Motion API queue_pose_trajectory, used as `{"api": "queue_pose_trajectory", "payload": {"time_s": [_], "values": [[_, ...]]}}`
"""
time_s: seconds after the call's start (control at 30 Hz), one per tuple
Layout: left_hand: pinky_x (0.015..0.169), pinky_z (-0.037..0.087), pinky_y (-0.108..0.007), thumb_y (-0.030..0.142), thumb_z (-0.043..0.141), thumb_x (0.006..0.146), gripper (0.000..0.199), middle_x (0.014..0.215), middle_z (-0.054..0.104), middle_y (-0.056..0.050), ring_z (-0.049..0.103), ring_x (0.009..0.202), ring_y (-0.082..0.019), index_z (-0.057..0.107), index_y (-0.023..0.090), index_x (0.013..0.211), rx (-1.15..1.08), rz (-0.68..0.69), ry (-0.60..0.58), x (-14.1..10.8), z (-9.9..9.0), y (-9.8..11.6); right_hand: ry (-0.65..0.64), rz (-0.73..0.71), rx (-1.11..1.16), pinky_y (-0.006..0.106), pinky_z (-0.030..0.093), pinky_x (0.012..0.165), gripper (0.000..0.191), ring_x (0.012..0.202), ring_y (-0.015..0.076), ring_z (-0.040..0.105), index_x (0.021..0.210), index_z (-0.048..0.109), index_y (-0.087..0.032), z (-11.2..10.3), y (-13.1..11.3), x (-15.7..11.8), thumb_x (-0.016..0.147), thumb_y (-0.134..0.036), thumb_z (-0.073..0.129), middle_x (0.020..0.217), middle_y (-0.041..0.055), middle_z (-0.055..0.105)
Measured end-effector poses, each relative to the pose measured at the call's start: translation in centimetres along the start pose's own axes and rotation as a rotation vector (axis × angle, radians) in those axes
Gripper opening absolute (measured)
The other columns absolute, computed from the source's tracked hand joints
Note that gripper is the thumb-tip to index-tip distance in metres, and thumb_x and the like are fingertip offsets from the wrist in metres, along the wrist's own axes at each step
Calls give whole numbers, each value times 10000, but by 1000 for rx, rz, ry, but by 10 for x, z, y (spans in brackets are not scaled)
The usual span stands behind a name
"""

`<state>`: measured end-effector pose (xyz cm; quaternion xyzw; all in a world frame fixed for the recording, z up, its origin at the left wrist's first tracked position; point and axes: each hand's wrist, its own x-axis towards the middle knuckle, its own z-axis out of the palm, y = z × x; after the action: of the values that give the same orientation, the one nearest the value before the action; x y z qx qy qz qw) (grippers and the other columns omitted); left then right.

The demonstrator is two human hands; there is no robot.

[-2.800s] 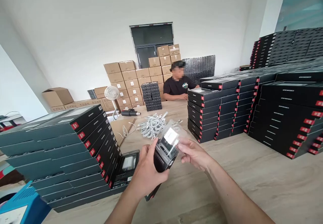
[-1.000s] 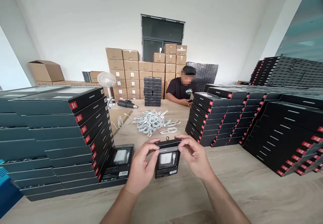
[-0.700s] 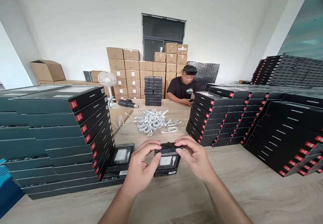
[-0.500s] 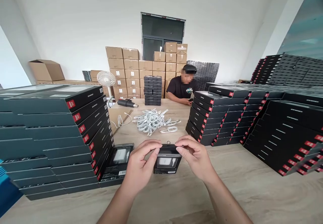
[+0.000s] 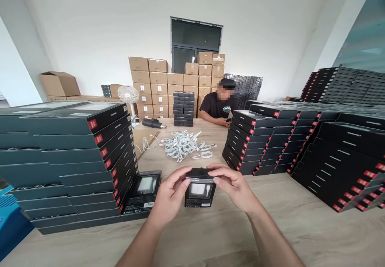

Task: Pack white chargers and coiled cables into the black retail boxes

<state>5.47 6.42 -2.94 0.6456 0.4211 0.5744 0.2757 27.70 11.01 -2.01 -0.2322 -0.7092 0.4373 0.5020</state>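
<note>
A small black retail box [image 5: 197, 201] stands upright on the table between my hands. Through its front window I see a white charger and a white cable plug. My left hand [image 5: 170, 196] pinches the box's top left edge between thumb and fingers. On the opposite top corner, the thumb and fingers of my right hand [image 5: 234, 187] are closed in the same way. Beside my left hand lies another black windowed box [image 5: 138, 202], flat against the tall stack of black boxes [image 5: 75, 146].
White cables [image 5: 182, 146] lie heaped mid-table, with a heat gun [image 5: 152, 123] behind them. Black box stacks [image 5: 245, 142] line the right side. Across the table sits a person [image 5: 215, 105] holding a phone-like object. A white fan [image 5: 128, 94] and cartons [image 5: 158, 78] are behind.
The top of the box now looks flatter; the small ring that stuck up above it no longer shows. Its window faces me more directly. Both hands keep their hold, and the view has shifted slightly.
</note>
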Motion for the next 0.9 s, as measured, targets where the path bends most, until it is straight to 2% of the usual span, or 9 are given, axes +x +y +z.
{"api": "queue_pose_trajectory", "payload": {"time_s": [0.07, 0.13, 0.4, 0.53, 0.63, 0.7, 0.77, 0.83, 0.9], "values": [[1077, 479, -400, 369, 600, 917, 475, 1366, 642, -83, 598, 1263, -227, 548, 266, 1378, -51, -47, 0, -1, 3, 1, 47, 15, 12, 383, 501, 961, 179, 1135, 247, 628, 967, 779, -282, 2, -1, 0, 891, -405, 673, 1198, 66, 685], [1081, 478, -394, 375, 602, 913, 517, 1393, 624, -84, 587, 1281, -227, 515, 260, 1409, -57, -64, -2, -2, 5, 1, 89, 28, 23, 379, 504, 947, 185, 1094, 242, 644, 940, 782, -275, 3, -3, 1, 882, -418, 681, 1148, 63, 708], [995, 542, -388, 424, 635, 879, 386, 1226, 726, -71, 681, 1119, -238, 687, 231, 1209, -31, -108, 62, -1, 10, 0, -34, 87, 46, 385, 508, 949, 221, 1087, 238, 644, 1020, 774, -288, -4, 1, 0, 834, -398, 729, 1188, 51, 697], [1043, 508, -427, 461, 666, 846, 517, 1342, 660, -99, 617, 1237, -267, 619, 227, 1305, -90, -202, 128, 3, 8, -2, 152, 188, 106, 373, 549, 804, 336, 880, 216, 676, 1053, 758, -266, 1, 15, 5, 784, -468, 754, 1017, 46, 749], [1044, 504, -429, 472, 641, 862, 565, 1397, 615, -115, 571, 1296, -273, 557, 232, 1367, -89, -256, 47, -1, 4, -4, 253, 280, 222, 369, 557, 756, 398, 829, 210, 680, 1019, 760, -242, 1, 23, 8, 709, -487, 809, 964, 45, 758], [978, 544, -396, 453, 632, 869, 534, 1395, 611, -110, 591, 1266, -267, 558, 245, 1355, -1, -230, 41, -6, 1, -2, 285, 320, 253, 366, 556, 750, 415, 834, 211, 681, 1001, 763, -232, -2, 26, 9, 679, -486, 831, 960, 50, 759], [813, 590, -330, 414, 631, 871, 440, 1363, 620, -94, 650, 1140, -246, 598, 266, 1284, 156, -139, 90, -13, -1, 6, 309, 344, 264, 356, 555, 726, 427, 828, 213, 681, 988, 765, -226, -4, 29, 10, 663, -493, 838, 960, 58, 759], [631, 562, -269, 358, 599, 892, 240, 1165, 699, -66, 684, 898, -201, 673, 272, 1104, 282, -48, -5, -21, 2, 19, 331, 354, 261, 353, 555, 711, 438, 832, 219, 683, 992, 766, -225, -4, 32, 10, 660, -503, 835, 985, 66, 761], [596, 534, -258, 291, 591, 889, 116, 888, 722, -23, 665, 736, -177, 705, 268, 901, 326, 6, -329, -30, 8, 32, 355, 361, 241, 355, 558, 699, 450, 840, 229, 687, 1000, 769, -226, -2, 35, 10, 655, -509, 834, 1005, 73, 763]]}}
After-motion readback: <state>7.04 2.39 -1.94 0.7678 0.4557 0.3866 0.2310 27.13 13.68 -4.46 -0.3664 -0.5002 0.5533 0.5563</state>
